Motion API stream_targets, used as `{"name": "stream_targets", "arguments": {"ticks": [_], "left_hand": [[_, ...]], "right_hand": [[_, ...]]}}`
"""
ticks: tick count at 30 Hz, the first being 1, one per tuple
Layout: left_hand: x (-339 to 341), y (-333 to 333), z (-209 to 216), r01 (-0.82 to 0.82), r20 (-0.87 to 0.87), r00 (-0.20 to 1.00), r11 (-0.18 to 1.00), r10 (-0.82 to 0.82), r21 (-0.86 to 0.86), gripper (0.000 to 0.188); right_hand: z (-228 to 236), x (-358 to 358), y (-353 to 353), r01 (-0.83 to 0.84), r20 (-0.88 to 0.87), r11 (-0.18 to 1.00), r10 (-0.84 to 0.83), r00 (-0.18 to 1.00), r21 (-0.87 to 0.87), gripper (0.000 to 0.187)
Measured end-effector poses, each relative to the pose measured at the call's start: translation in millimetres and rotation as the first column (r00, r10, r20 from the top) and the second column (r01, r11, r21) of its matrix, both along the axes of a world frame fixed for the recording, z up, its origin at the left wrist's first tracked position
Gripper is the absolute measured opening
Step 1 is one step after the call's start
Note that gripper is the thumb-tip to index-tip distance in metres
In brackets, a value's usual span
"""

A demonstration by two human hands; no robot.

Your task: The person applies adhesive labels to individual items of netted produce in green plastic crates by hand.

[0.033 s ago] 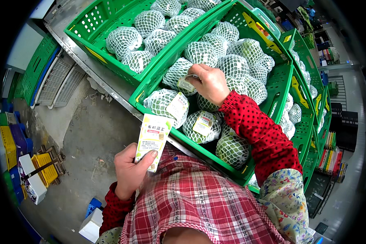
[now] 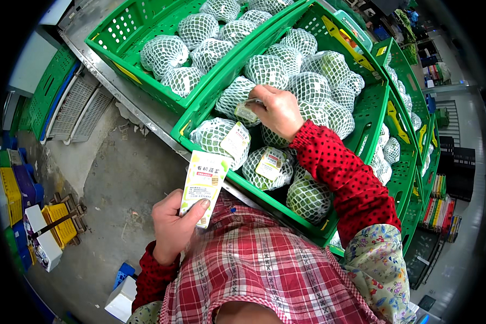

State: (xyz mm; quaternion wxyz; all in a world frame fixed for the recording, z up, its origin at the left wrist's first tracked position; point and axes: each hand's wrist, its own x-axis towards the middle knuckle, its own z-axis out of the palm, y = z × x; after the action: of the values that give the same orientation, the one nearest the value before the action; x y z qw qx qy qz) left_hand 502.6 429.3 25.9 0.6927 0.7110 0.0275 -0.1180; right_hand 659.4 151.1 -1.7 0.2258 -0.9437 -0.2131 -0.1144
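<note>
My left hand [image 2: 173,221] grips a stack of white-and-green printed labels [image 2: 204,181], thumb on top, beside the near edge of a green plastic crate [image 2: 197,121]. My right hand [image 2: 279,110] is inside this crate, its fingers pinched at the upper edge of a small label [image 2: 246,113]. That label lies against a round green vegetable in a white foam net [image 2: 235,97]. Nearer me, one netted vegetable bears a label [image 2: 235,141] and another bears a label [image 2: 270,164]. A netted vegetable without a visible label [image 2: 309,200] sits in the near corner. The exact kind of vegetable cannot be told.
A second green crate [image 2: 110,46] of netted vegetables stands at the far left on a metal-edged table [image 2: 146,119]. More green crates [image 2: 397,119] line up on the right. Yellow crates [image 2: 60,224] and a white box [image 2: 121,297] are on the concrete floor at left.
</note>
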Motion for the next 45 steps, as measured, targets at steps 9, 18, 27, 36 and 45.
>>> {"name": "stream_targets", "arguments": {"ticks": [9, 18, 27, 36, 45], "left_hand": [[-3, -3, 0, 0.052, -0.006, 0.999, 0.999, -0.052, 0.0, 0.012], [19, -3, 23, -0.003, 0.19, 0.982, 0.997, -0.011, 0.072, 0.009], [44, -26, 34, 0.059, 0.526, 0.814, 0.936, -0.246, 0.348, 0.003], [55, -19, 22, 0.153, 0.136, 0.978, 0.987, -0.159, 0.048, 0.005], [54, -23, 21, 0.156, 0.052, 0.987, 0.985, -0.152, -0.081, 0.013]], "right_hand": [[-14, 6, 6, 0.126, -0.048, 0.97, -0.139, 0.989, -0.209, 0.036], [-2, 25, -1, 0.02, -0.312, 0.993, -0.055, 0.949, -0.115, 0.05], [78, -76, 47, -0.104, -0.213, 0.768, 0.301, 0.93, 0.632, 0.034], [78, -96, 56, -0.174, 0.163, 0.923, 0.123, 0.979, 0.344, 0.019], [95, 45, -108, 0.386, -0.326, 0.829, -0.263, 0.908, 0.406, 0.021]]}}
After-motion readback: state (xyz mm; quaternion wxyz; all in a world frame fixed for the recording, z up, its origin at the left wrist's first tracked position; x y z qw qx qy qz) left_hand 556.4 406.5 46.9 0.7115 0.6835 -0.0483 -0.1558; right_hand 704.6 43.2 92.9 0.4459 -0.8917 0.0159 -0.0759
